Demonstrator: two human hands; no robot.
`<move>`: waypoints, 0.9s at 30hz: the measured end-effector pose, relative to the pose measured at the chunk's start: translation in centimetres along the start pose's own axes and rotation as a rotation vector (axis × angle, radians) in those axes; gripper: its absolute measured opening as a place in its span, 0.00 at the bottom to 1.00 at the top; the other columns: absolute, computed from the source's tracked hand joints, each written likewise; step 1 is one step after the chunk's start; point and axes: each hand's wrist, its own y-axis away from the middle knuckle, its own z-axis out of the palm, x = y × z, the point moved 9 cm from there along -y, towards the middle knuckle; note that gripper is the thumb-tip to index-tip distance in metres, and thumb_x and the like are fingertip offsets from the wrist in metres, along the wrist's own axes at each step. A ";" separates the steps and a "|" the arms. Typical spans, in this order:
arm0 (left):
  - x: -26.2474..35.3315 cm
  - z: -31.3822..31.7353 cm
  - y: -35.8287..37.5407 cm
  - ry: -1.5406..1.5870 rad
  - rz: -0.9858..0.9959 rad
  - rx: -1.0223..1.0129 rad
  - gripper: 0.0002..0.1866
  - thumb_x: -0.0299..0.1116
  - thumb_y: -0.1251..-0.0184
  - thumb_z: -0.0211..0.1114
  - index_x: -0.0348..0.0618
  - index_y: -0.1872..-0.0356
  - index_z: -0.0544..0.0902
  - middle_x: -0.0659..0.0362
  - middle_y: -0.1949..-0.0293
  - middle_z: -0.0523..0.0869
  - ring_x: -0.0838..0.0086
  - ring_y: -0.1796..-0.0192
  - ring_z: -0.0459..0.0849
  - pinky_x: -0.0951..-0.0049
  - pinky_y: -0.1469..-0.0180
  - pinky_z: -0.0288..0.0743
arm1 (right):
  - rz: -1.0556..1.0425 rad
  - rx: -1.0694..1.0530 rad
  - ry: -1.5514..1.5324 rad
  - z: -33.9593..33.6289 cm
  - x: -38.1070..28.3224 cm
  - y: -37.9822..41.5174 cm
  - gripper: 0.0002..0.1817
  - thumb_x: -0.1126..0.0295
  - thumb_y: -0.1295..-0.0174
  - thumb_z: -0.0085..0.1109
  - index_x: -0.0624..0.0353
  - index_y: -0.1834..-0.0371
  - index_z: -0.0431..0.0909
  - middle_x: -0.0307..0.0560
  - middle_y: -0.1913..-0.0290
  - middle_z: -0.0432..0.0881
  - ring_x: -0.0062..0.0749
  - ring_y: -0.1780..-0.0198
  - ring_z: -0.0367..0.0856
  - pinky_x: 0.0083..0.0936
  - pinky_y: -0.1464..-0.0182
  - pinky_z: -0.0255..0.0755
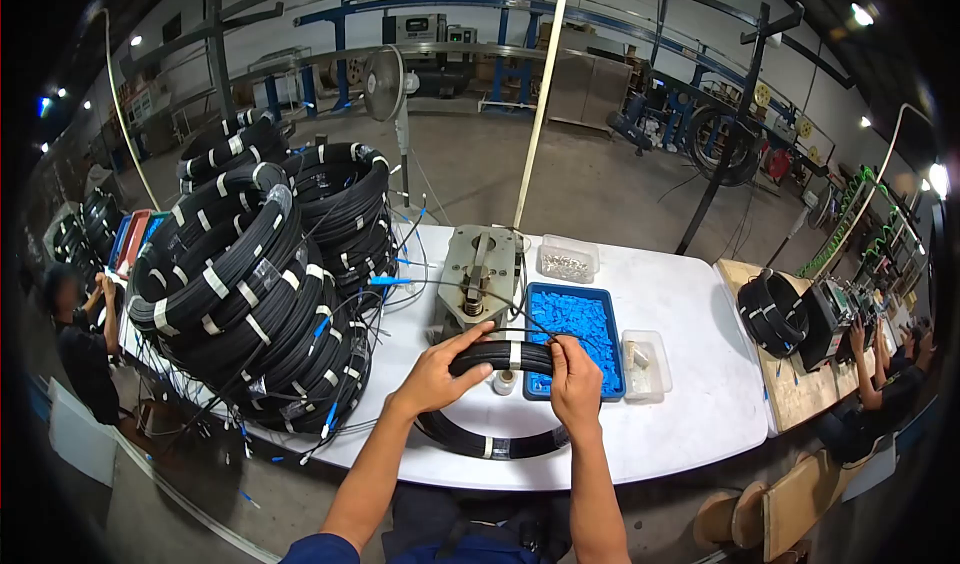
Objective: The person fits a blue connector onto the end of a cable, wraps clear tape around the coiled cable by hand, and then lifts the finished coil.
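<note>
Right at the front edge of the white worktop (pixel 695 374), here's the round black cable coil with white tape bands (pixel 490 357), its near arc low by that edge! The left hand (pixel 440 376) has thumb and fingers around the far arc's left end, the right hand (pixel 576 376) grips its right end. Steadying and gathering looks like the step; next seems to call for even grips. Beyond: a blue plastic tray of small blue parts (pixel 617 349), then a grey metal press (pixel 478 269) near the far edge!
</note>
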 end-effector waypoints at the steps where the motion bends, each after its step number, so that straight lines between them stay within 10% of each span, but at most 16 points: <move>1: 0.8 0.1 0.4 -0.082 0.050 -0.026 0.36 0.34 0.38 0.72 0.40 0.29 0.69 0.49 0.46 0.86 0.68 0.44 0.84 0.70 0.38 0.74 | -0.078 0.006 0.012 -0.2 -0.5 0.2 0.09 0.72 0.29 0.52 0.64 0.54 0.80 0.57 0.61 0.86 0.53 0.60 0.85 0.37 0.58 0.76; 6: -1.7 -0.5 0.5 -0.130 -0.096 0.041 0.33 0.29 0.49 0.76 0.41 0.39 0.75 0.45 0.50 0.85 0.54 0.48 0.86 0.61 0.46 0.79 | -0.204 0.139 -0.085 -2.3 -1.5 1.0 0.26 0.68 0.45 0.73 0.60 0.44 0.75 0.55 0.54 0.76 0.47 0.55 0.76 0.36 0.52 0.74; 12: -0.7 -0.3 -0.3 -0.184 0.065 -0.081 0.30 0.26 0.53 0.73 0.35 0.44 0.79 0.46 0.54 0.85 0.55 0.54 0.86 0.65 0.48 0.78 | -0.254 -0.060 0.550 -2.0 -2.7 0.3 0.49 0.46 0.68 0.83 0.46 0.37 0.74 0.53 0.35 0.62 0.56 0.35 0.55 0.52 0.36 0.51; 16: -0.7 -0.3 -0.2 -0.071 0.060 -0.132 0.29 0.31 0.44 0.72 0.37 0.39 0.78 0.48 0.49 0.86 0.62 0.50 0.86 0.67 0.44 0.78 | -0.183 -0.324 0.261 0.0 0.5 -0.8 0.41 0.56 0.61 0.82 0.55 0.40 0.76 0.47 0.44 0.78 0.44 0.43 0.73 0.43 0.36 0.59; 19: -0.9 -0.3 -0.2 0.039 0.048 -0.169 0.30 0.34 0.42 0.73 0.37 0.38 0.77 0.49 0.47 0.85 0.64 0.47 0.85 0.67 0.41 0.77 | 0.025 -0.399 -0.402 1.0 2.9 -0.9 0.23 0.64 0.43 0.70 0.66 0.47 0.80 0.50 0.55 0.85 0.34 0.60 0.83 0.27 0.57 0.75; 27: -3.1 -0.3 0.2 0.128 -0.076 -0.142 0.32 0.36 0.42 0.74 0.37 0.36 0.75 0.49 0.47 0.86 0.68 0.47 0.85 0.68 0.41 0.77 | -0.167 -0.089 0.166 -0.6 -0.5 -1.9 0.16 0.62 0.31 0.59 0.62 0.73 0.73 0.50 0.73 0.73 0.44 0.70 0.74 0.38 0.66 0.67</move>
